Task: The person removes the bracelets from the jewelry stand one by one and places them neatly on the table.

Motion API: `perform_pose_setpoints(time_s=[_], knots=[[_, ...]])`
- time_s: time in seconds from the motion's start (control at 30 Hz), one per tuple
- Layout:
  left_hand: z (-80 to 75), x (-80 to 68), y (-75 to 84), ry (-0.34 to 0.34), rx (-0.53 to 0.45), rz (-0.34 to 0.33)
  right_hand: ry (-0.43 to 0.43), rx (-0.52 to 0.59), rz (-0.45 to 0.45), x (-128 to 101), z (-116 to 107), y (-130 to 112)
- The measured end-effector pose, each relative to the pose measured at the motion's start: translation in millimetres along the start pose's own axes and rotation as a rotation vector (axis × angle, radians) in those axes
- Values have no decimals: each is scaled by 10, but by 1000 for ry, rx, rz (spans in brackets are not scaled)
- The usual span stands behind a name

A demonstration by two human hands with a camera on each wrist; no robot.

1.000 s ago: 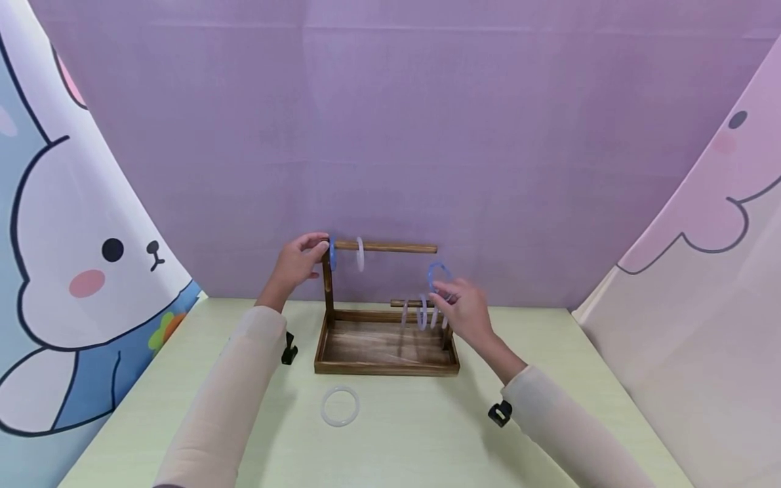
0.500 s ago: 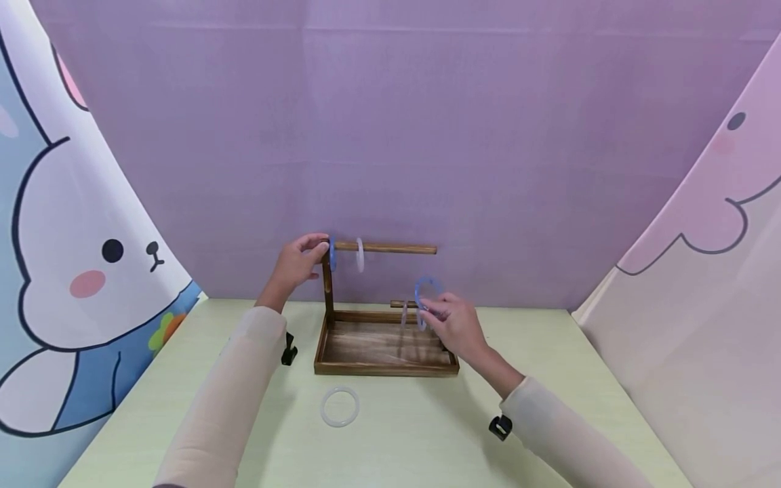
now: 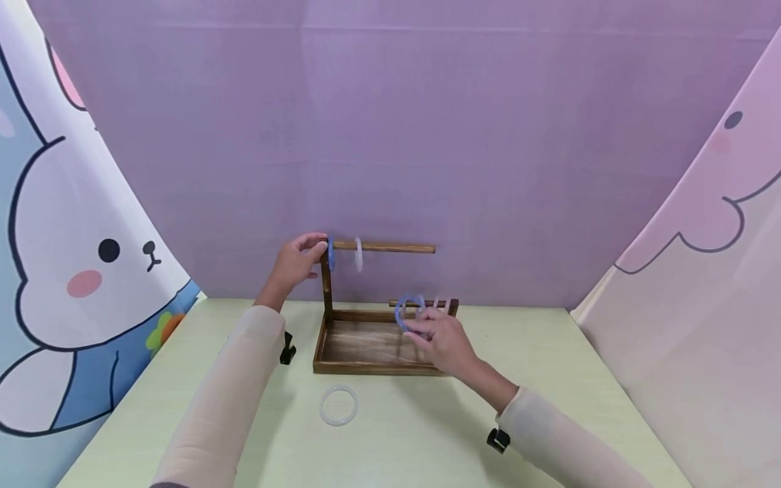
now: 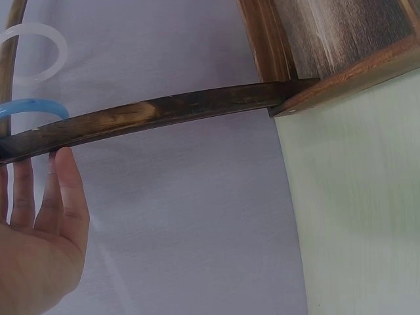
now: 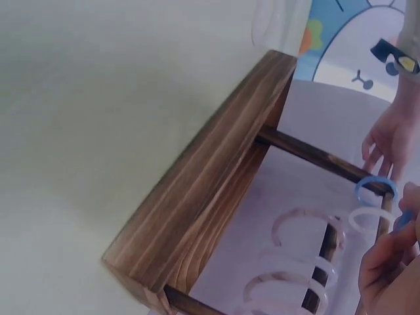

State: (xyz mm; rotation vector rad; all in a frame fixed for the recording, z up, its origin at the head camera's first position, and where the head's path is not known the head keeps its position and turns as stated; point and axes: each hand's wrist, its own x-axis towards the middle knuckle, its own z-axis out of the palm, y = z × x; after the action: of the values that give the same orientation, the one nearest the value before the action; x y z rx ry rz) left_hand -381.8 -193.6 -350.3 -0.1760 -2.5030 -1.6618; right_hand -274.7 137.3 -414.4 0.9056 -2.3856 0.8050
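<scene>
From the head view, the left hand (image 3: 297, 261) rests with straight fingers against the top of the wooden rack's (image 3: 384, 352) upright post, just beside a blue ring (image 3: 331, 253) hung on the upper rod (image 3: 390, 248). A white ring (image 3: 358, 254) hangs a little further along that rod. The right hand (image 3: 441, 337) pinches another blue ring (image 3: 407, 311), holding it upright at the free end of the lower rod (image 3: 405, 303), over the tray. 1 clear ring (image 3: 339, 405) lies flat on the tabletop (image 3: 201, 379) in front of the tray.

In the left wrist view, the left hand (image 4: 39, 236) shows straight, relaxed fingers (image 4: 69, 180) touching the dark post (image 4: 157, 118), holding nothing.

In the right wrist view, the right hand's fingers (image 5: 387, 259) are curled at the edge of the picture, near several pale rings (image 5: 308, 243) on the lower rod; the ring they hold is barely visible here.
</scene>
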Motion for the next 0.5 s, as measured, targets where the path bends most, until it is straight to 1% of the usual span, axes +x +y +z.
perform_pose_setpoints(time_s=[0.17, 0.4, 0.5], knots=[[-2, -4, -2, -4, -7, -12, -30, 16, -38, -53, 57, -49], [1, -5, 4, 0, -10, -15, -93, 45, -45, -152, 136, -80], [3, 0, 6, -2, -11, -12, -98, 35, -57, -192, 186, -80]])
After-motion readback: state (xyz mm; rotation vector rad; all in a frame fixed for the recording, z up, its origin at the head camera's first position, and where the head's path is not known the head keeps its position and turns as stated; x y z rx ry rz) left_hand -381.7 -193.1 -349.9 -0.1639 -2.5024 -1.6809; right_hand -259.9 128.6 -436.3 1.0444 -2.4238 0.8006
